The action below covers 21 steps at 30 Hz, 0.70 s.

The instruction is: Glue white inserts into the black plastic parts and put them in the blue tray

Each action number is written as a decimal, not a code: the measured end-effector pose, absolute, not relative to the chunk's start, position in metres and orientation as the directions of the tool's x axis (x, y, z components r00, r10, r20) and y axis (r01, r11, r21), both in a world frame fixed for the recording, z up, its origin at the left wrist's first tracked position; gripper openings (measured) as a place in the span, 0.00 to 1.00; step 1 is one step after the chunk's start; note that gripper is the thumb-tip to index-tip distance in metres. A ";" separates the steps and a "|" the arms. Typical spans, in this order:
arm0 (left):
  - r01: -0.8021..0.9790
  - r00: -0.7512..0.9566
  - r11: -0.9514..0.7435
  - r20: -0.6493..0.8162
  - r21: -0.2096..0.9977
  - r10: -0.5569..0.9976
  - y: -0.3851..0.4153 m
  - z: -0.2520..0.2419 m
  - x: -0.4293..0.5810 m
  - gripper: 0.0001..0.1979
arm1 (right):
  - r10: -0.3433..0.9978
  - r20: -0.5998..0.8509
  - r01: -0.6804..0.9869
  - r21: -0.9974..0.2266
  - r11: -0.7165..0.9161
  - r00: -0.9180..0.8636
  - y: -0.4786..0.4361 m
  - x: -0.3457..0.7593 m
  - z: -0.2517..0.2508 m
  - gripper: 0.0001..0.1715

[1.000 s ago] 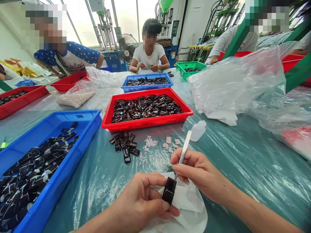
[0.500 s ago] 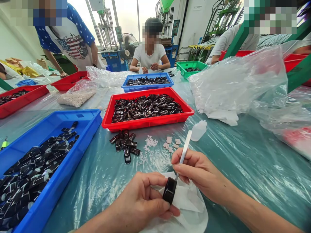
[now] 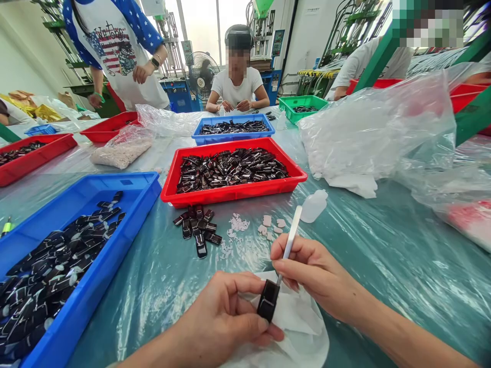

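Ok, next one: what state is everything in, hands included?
Left hand: closed on the black piece
Right hand: gripping the slim tool
Black piece: held, tilted
Slim tool: slanted, tip at the black piece
White sheet: wrinkled, beneath the hands
Translucent bottle: lying on its side
Near red tray: heaped with black pieces
Near blue tray: partly filled
Loose black pieces: piled
Pale scraps: loosely scattered
Fan: running or stopped, can't tell

left hand (image 3: 224, 314) and right hand (image 3: 309, 263) bare, a small spot (image 3: 354, 294) marking the right forearm (image 3: 387, 319)
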<state>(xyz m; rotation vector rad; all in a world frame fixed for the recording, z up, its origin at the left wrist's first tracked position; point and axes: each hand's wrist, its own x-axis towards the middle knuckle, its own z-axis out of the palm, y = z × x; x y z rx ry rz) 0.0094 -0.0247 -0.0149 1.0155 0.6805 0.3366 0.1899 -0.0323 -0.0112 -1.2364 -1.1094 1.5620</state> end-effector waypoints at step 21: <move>0.051 0.744 0.514 -0.376 0.856 0.553 -0.024 -0.012 0.009 0.15 | 0.975 -0.199 -0.116 -0.971 -0.210 -0.102 -0.034 0.189 -0.015 0.07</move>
